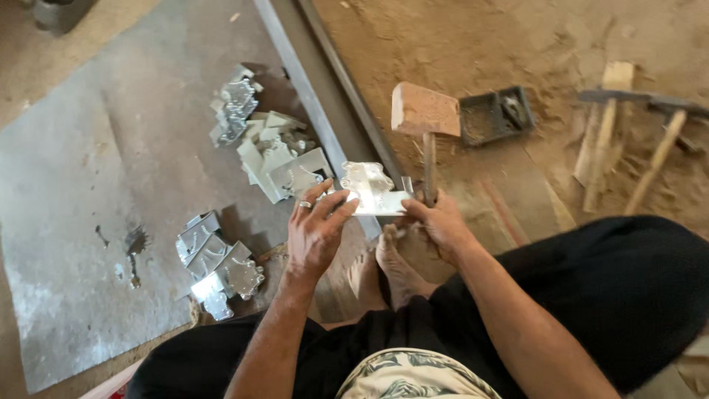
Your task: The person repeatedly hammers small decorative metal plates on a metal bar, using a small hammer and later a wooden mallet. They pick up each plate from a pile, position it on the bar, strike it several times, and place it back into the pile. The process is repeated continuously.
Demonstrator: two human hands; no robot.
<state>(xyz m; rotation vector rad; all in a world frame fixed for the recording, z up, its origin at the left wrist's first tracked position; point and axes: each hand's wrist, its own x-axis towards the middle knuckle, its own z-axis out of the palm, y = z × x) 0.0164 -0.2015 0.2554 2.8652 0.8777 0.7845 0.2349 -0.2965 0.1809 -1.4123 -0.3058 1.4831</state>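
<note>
My left hand (pixel 316 229), with a ring on one finger, presses flat with spread fingers on the near edge of a shiny embossed metal piece (pixel 371 188). The piece rests on a long metal bar (pixel 303 81). My right hand (pixel 437 218) grips the handle of a wooden mallet (pixel 425 111) and also touches the right edge of the piece. The mallet head stands upright just beyond the piece. My bare feet (pixel 391 266) lie below the hands.
A heap of cut metal pieces (pixel 269 148) lies on a grey metal sheet (pixel 88 185) beyond my left hand. Another stack of metal pieces (pixel 218 266) sits nearer, at left. On the dirt floor at right are a dark tray (pixel 496 114), wooden sticks (pixel 602 137) and a hammer-like tool (pixel 657 107).
</note>
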